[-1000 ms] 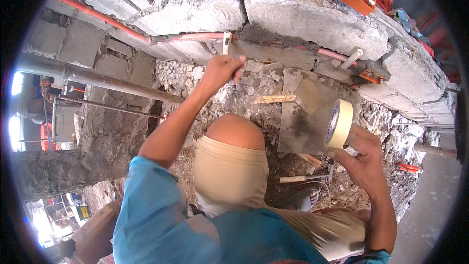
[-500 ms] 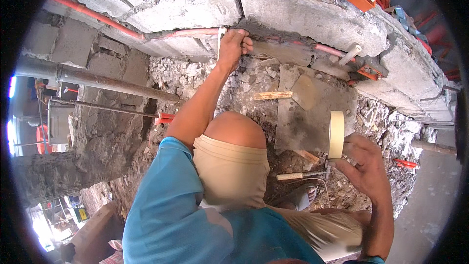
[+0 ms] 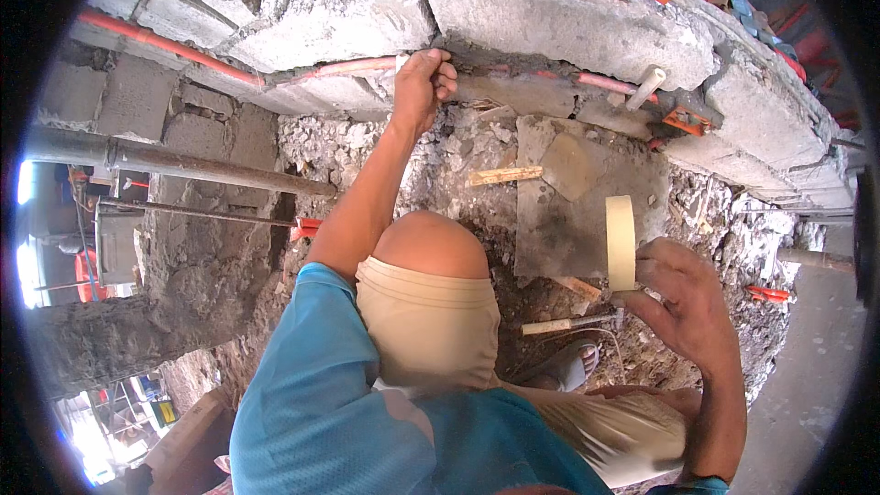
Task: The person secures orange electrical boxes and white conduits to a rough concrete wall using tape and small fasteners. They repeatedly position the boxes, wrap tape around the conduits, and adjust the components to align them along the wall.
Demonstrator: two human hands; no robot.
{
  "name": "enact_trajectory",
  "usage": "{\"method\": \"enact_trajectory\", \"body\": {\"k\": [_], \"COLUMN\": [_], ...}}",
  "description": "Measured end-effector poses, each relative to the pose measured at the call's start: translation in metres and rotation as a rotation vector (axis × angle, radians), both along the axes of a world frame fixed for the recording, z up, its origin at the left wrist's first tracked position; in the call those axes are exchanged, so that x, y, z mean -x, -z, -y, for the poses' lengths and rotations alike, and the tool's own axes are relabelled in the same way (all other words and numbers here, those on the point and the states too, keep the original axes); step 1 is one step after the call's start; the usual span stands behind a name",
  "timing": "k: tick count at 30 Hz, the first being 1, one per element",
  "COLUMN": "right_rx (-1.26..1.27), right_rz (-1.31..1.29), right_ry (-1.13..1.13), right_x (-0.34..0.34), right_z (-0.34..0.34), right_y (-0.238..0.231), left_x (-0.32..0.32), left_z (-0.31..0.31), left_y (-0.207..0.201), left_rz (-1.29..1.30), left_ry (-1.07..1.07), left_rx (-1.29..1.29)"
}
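At left, a long grey pipe (image 3: pixel 220 170) reaches toward grey rubble (image 3: pixel 339 142). At upper centre, the left hand (image 3: pixel 423 87) curls at the concrete-block wall (image 3: pixel 568 32), grip unclear; right of centre, the right hand (image 3: pixel 678 293) holds a cream, ring-shaped tape roll (image 3: pixel 621 243).

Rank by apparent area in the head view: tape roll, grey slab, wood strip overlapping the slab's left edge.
1. Grey slab
2. Tape roll; probably nearer the camera, so true size unsure
3. Wood strip
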State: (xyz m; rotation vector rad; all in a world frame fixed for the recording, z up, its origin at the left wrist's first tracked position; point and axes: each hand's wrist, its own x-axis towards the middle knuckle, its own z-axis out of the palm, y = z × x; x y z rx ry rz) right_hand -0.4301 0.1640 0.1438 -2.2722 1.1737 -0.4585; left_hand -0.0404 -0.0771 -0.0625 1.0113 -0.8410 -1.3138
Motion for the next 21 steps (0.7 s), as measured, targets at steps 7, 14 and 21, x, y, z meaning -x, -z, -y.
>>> {"method": "enact_trajectory", "body": {"k": [7, 14, 21], "right_rx": [0.008, 0.038, 0.025], "right_rz": [-0.018, -0.011, -0.025], "right_ry": [-0.006, -0.006, -0.028], "right_x": [0.002, 0.006, 0.005], "right_z": [-0.002, -0.001, 0.004], "right_y": [-0.001, 0.003, 0.005], "left_x": [0.005, 0.006, 0.012], "left_z": [0.004, -0.005, -0.005], "left_y": [0.002, -0.015, -0.023], "left_rz": [-0.09, -0.024, -0.124], "left_ry": [-0.027, 0.003, -0.017], "left_rx": [0.004, 0.008, -0.001]}}
